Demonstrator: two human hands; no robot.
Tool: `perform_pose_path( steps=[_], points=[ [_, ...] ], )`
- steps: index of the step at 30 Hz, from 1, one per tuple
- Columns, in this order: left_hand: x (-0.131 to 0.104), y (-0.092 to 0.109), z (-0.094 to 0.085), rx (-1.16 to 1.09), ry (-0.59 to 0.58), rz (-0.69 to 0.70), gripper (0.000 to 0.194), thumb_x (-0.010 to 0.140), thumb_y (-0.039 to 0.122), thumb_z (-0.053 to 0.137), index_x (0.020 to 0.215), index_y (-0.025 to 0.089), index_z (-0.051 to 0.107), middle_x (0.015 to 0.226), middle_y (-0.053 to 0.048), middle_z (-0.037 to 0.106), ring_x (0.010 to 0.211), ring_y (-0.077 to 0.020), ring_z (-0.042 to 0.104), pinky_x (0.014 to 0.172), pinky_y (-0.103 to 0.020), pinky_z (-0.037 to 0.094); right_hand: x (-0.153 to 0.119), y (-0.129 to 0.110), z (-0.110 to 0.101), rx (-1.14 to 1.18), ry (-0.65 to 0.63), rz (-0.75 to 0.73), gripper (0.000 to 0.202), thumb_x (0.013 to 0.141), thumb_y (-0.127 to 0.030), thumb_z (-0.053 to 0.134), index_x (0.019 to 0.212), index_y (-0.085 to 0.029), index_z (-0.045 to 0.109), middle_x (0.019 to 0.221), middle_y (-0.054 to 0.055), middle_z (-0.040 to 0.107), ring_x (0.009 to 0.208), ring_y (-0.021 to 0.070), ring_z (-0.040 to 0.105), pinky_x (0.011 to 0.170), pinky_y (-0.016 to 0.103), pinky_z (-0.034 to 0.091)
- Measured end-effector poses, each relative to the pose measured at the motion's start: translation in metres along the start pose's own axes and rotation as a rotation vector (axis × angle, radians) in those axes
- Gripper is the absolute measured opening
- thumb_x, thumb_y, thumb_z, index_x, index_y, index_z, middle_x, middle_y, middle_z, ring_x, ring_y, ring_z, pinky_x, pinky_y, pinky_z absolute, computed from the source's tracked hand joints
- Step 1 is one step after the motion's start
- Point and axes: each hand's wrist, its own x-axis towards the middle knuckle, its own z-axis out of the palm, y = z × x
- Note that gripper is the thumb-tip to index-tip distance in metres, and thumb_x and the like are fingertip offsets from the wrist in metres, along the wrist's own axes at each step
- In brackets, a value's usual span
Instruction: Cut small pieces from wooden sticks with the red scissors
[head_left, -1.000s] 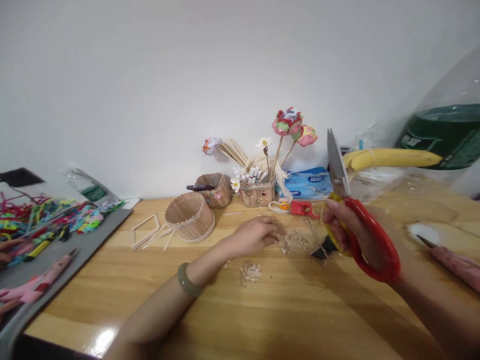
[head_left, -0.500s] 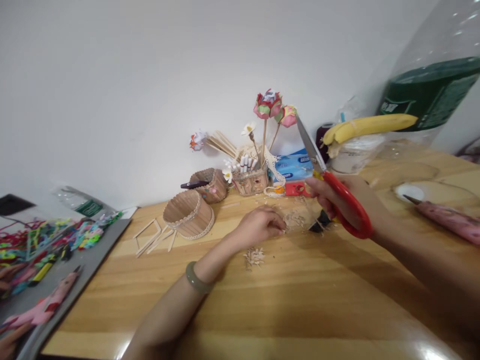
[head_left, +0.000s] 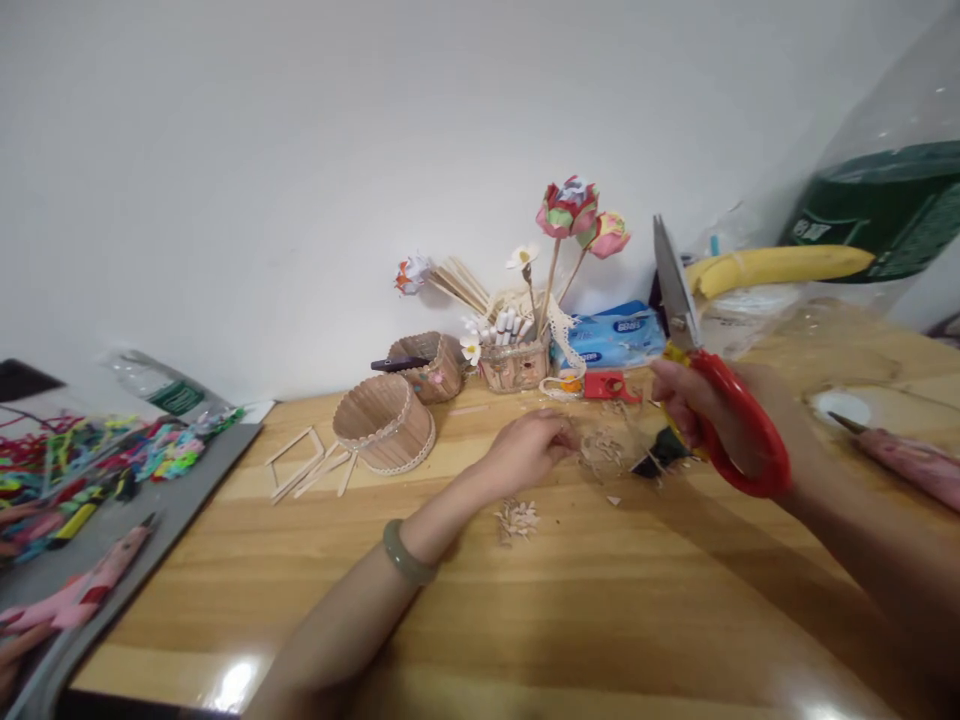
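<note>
My right hand (head_left: 690,398) is closed around a pair of scissors (head_left: 739,425) with red and yellow handles. The blades point up and lie close together above the table. Over the tabletop, my left hand (head_left: 531,450) reaches in with fingers curled together; what is between them, if anything, is too small to make out. Just right of its fingertips lies a heap of small wooden bits (head_left: 602,450). A second little pile of clipped wooden pieces (head_left: 517,518) sits below that hand, nearer me. A greenish bangle circles my left wrist.
Two round wooden-stick cups (head_left: 386,425) stand left, beside loose craft sticks (head_left: 304,465). Behind are a holder with paper flowers (head_left: 568,207), a blue tissue pack (head_left: 619,338), bananas (head_left: 787,268) and a large bottle (head_left: 870,215). A pink glue gun (head_left: 911,465) lies right; another person's hand shows far left.
The camera view has shifted slightly. The scissors are now more upright and farther right of the flowers. My left hand stays by the wooden bits, and a small pale chip now shows near them.
</note>
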Motion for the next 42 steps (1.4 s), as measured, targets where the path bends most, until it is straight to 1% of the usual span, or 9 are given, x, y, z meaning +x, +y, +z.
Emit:
perform_pose_path(
  steps=[6, 11, 15, 20, 27, 30, 32, 36, 42],
  points=[
    [0.006, 0.014, -0.009, -0.034, -0.043, 0.029, 0.015, 0.081, 0.019, 0.054, 0.088, 0.015, 0.066, 0.089, -0.003, 0.067, 0.087, -0.0147, 0.059, 0.08, -0.024, 0.043, -0.004, 0.004, -0.003, 0.016, -0.013, 0.002, 0.044, 0.078, -0.062, 0.052, 0.057, -0.022, 0.053, 0.038, -0.006, 0.045, 0.036, 0.0119, 0.042, 0.038, 0.025, 0.033],
    [0.006, 0.032, -0.007, -0.021, -0.227, 0.148, 0.015, 0.076, 0.03, 0.063, 0.086, 0.02, 0.068, 0.087, 0.001, 0.07, 0.084, -0.0144, 0.059, 0.074, -0.023, 0.041, -0.01, 0.001, -0.004, 0.02, -0.025, -0.017, 0.05, 0.08, -0.061, 0.049, 0.047, -0.023, 0.046, 0.036, -0.005, 0.043, 0.035, 0.011, 0.039, 0.037, 0.025, 0.03],
    [0.01, 0.036, 0.003, 0.04, -0.259, 0.11, 0.011, 0.074, 0.024, 0.062, 0.083, 0.021, 0.068, 0.083, 0.002, 0.069, 0.079, -0.0148, 0.06, 0.063, -0.022, 0.039, -0.011, -0.006, -0.004, 0.01, -0.022, -0.021, 0.053, 0.075, -0.062, 0.055, 0.042, -0.023, 0.041, 0.034, -0.004, 0.043, 0.033, 0.01, 0.039, 0.036, 0.024, 0.03],
    [0.014, 0.032, 0.006, -0.009, -0.261, 0.064, 0.008, 0.071, 0.019, 0.061, 0.074, 0.02, 0.068, 0.079, 0.001, 0.069, 0.079, -0.015, 0.06, 0.067, -0.023, 0.04, -0.012, -0.01, -0.004, 0.044, -0.029, -0.023, 0.05, 0.073, -0.064, 0.056, 0.048, -0.022, 0.047, 0.035, -0.006, 0.042, 0.034, 0.0101, 0.039, 0.036, 0.023, 0.029],
    [0.01, 0.018, -0.01, -0.385, 0.009, -0.251, 0.019, 0.075, 0.015, 0.058, 0.092, 0.012, 0.065, 0.086, -0.005, 0.069, 0.076, -0.0137, 0.06, 0.072, -0.025, 0.045, -0.011, -0.005, -0.007, 0.095, -0.059, 0.041, 0.049, 0.073, -0.066, 0.053, 0.052, -0.022, 0.048, 0.036, -0.006, 0.041, 0.035, 0.0107, 0.038, 0.038, 0.024, 0.029],
    [0.009, 0.019, -0.019, -0.63, 0.12, -0.383, 0.012, 0.072, 0.016, 0.064, 0.082, 0.011, 0.067, 0.081, -0.005, 0.069, 0.073, -0.0129, 0.06, 0.073, -0.026, 0.046, -0.008, -0.005, -0.005, 0.066, -0.049, 0.099, 0.045, 0.068, -0.06, 0.06, 0.05, -0.021, 0.047, 0.036, -0.005, 0.043, 0.036, 0.0105, 0.039, 0.038, 0.023, 0.029],
    [0.008, 0.022, -0.022, -0.761, 0.181, -0.439, 0.007, 0.068, 0.014, 0.067, 0.074, 0.011, 0.067, 0.073, -0.003, 0.068, 0.068, -0.0114, 0.059, 0.072, -0.026, 0.046, -0.007, -0.007, -0.001, 0.068, -0.063, 0.123, 0.035, 0.063, -0.052, 0.066, 0.06, -0.02, 0.054, 0.043, -0.004, 0.05, 0.041, 0.0119, 0.045, 0.04, 0.023, 0.033],
    [0.005, 0.031, -0.026, -0.977, 0.265, -0.491, 0.008, 0.063, 0.007, 0.069, 0.069, 0.01, 0.065, 0.064, 0.0, 0.065, 0.062, -0.0093, 0.058, 0.07, -0.025, 0.046, -0.01, -0.006, 0.006, 0.096, -0.191, 0.202, 0.031, 0.062, -0.046, 0.067, 0.075, -0.018, 0.059, 0.056, -0.003, 0.054, 0.049, 0.0131, 0.047, 0.045, 0.024, 0.038],
    [0.0, 0.035, -0.027, -1.072, 0.258, -0.48, 0.012, 0.061, 0.009, 0.071, 0.071, 0.011, 0.066, 0.066, -0.001, 0.068, 0.064, -0.0107, 0.062, 0.071, -0.026, 0.048, -0.014, 0.001, 0.01, 0.002, -0.264, 0.187, 0.028, 0.068, -0.044, 0.063, 0.082, -0.019, 0.063, 0.06, -0.003, 0.056, 0.054, 0.0135, 0.049, 0.049, 0.024, 0.039]
  ],
)
